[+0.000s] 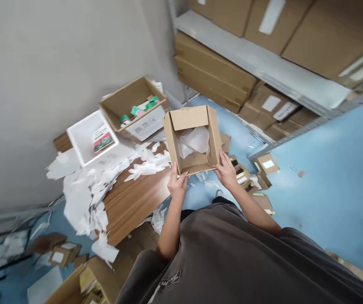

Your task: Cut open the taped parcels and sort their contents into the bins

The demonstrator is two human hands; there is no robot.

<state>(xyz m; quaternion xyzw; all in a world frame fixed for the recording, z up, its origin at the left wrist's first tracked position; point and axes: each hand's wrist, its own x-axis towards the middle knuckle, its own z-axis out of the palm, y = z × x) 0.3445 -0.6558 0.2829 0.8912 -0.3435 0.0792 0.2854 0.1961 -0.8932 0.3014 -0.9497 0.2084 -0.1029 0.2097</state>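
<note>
Cardboard box (190,118), open, pale wrapping (195,141) inside; held before me, beside the surface (133,200). My left hand (178,184) pinches its near left corner, my right hand (226,171) its near right; forearms (171,228) reaching forward.

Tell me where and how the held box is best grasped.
The box is probably best pinched at its two near corners, left grip from the left, right grip from the right: its open top faces the camera, leaving thin edges exposed, clear of the white wrap inside.
</note>
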